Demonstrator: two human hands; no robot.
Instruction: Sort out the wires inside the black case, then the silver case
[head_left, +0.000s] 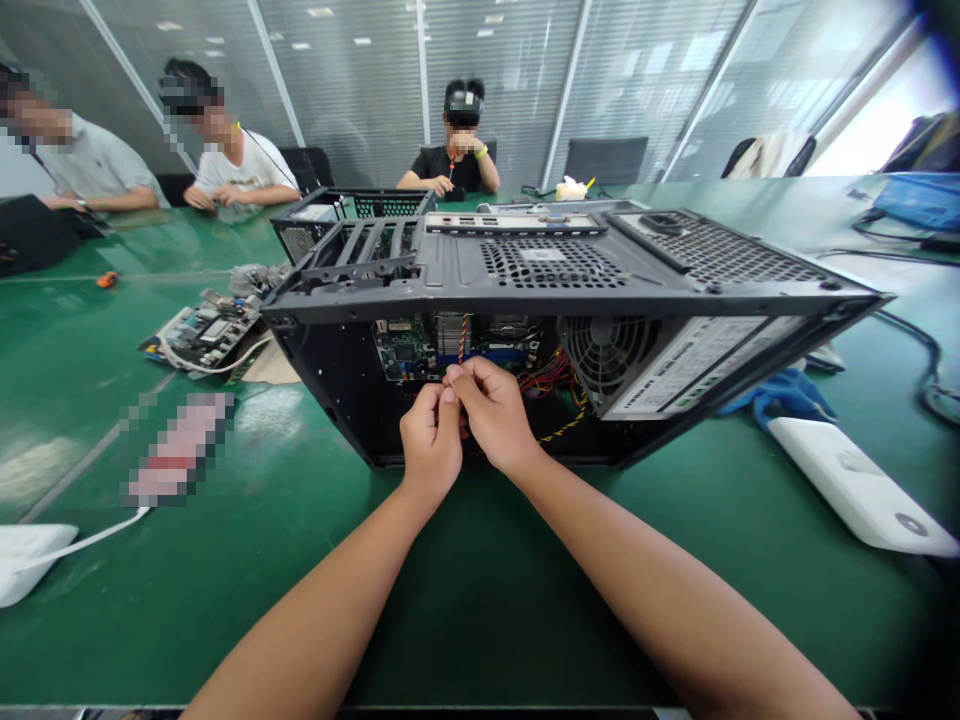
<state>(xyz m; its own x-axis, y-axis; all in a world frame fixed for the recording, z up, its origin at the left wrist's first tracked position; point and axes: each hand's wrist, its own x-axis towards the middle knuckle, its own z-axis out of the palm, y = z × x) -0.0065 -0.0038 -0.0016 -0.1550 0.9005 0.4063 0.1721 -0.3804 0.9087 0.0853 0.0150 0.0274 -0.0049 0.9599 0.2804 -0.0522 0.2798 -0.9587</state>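
An open black computer case [570,270] lies on its side on the green table [480,580], its inside facing me. In it I see a motherboard [420,350], a fan [604,350] and bundles of coloured wires [555,385]. My left hand [431,440] and my right hand [491,405] meet at the case's opening, both closed in a pinch. Together they grip the lower end of a twisted orange-and-black cable [462,340] that runs up toward the motherboard.
A loose circuit board [206,330] with a white cable lies left of the case. A white device [855,480] and a blue cloth [784,395] lie on the right, another white device [26,560] front left. Three people sit at the far side.
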